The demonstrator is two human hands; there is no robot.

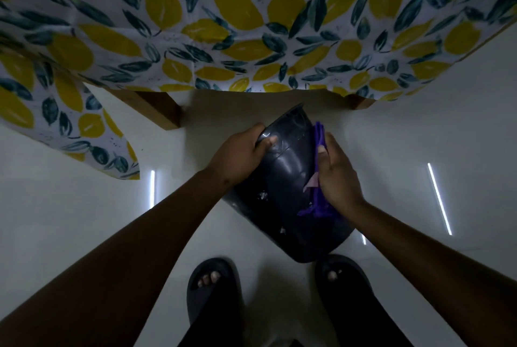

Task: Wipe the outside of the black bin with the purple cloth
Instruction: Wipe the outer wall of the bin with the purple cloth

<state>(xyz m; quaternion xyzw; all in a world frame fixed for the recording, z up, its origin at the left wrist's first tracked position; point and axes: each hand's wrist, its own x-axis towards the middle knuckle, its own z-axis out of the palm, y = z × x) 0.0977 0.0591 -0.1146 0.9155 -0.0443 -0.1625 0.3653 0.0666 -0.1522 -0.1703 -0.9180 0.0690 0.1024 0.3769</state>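
Lemon-and-leaf printed tablecloth overhead. I see the glossy black plastic bin tilted above the pale floor; my left hand grips its rim, my right hand presses the crumpled purple cloth flat against its side.

Both bare forearms reach forward and converge. Left hand curls its fingers tight in a grip, thumb on top; right hand clamps down, thumb pointing forward.
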